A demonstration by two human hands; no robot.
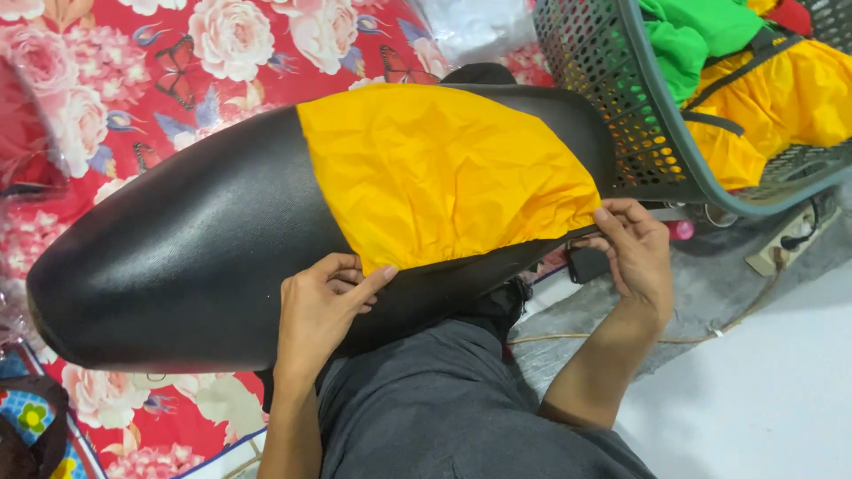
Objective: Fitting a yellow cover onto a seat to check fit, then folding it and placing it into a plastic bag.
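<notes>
yellow cover (444,168) stretched over the black seat's (177,257) right end | left hand (324,306) pinching its lower hem; right hand (635,248) gripping its right corner | mesh basket (621,115) just beside

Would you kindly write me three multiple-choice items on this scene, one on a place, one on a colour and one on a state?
1. Where is the basket?
A. Top right, beyond the seat's end
B. On the person's lap
C. Bottom left, on the mat

2. What colour is the cover on the black seat?
A. Green
B. Yellow
C. White

3. How far does the cover reach?
A. Over the whole seat
B. Over one part only
C. It lies off the seat

Key: 1 A, it stands at the upper right; 2 B, the cloth is yellow; 3 B, the left hand and right hand grip its near edge while much of the seat shows bare.
</notes>
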